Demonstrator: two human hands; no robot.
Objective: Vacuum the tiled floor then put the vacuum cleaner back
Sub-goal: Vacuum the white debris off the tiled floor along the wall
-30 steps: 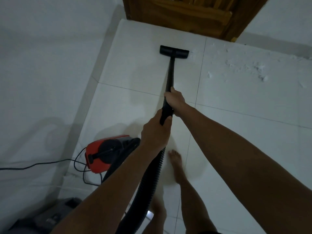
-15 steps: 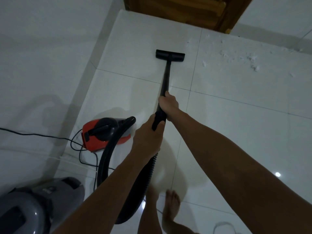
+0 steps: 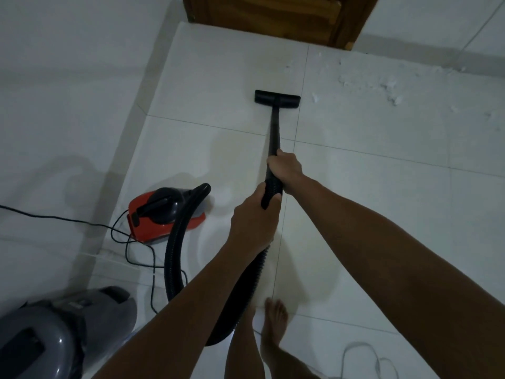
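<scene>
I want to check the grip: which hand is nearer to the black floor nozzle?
Right. The right hand grips the wand higher up, closer to the floor nozzle; the left hand holds the hose end behind it.

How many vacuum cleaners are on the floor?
2. A small red and black canister vacuum cleaner sits left of the hands, by the wall. A bigger grey vacuum cleaner sits in the bottom-left corner, partly cut off.

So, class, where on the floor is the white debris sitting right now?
In the head view, the white debris lies scattered on the upper-right tile, right of the black floor nozzle and below the wooden door, near the wall.
</scene>
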